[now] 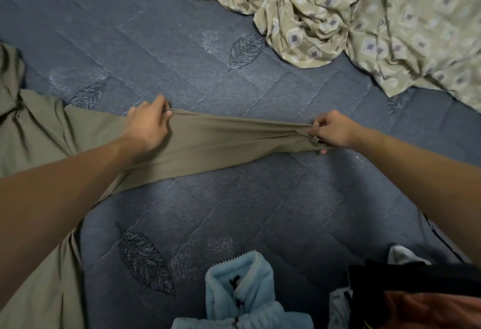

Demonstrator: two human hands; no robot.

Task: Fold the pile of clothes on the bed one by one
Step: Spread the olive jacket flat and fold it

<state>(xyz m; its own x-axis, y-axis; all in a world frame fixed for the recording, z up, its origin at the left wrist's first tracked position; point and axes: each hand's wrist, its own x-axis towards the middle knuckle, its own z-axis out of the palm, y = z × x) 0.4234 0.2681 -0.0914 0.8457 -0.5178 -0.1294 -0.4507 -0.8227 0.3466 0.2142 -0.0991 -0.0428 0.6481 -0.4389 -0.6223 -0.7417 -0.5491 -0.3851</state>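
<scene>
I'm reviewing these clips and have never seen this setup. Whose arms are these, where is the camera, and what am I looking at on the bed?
No machine here: a person wears a camera on the head, looking down at their own bare hands. The left hand and right hand each pinch the olive-green garment, stretching part of it taut above the blue quilted bed cover. A crumpled patterned sheet lies at the far right. Nearest the camera wait a light-blue fleece jacket and a heap of dark and reddish clothes.
</scene>
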